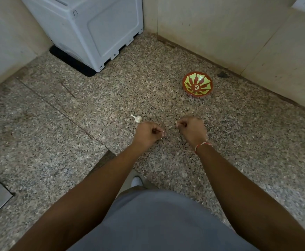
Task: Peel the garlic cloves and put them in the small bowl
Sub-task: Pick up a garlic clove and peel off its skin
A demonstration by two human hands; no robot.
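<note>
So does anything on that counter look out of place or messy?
Only small things. A dark chip or bit of debris lies by the wall behind the small bowl, and pale flecks, possibly garlic skin, dot the counter near the hands. The garlic bulb lies on its side. Nothing looks spilled or broken.

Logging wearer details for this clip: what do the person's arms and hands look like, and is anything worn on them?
Both forearms are bare, with no sleeves in view. The right hand has a red-and-white thread band tied round its wrist. The left hand shows no band or watch. No gloves on either hand.
</note>
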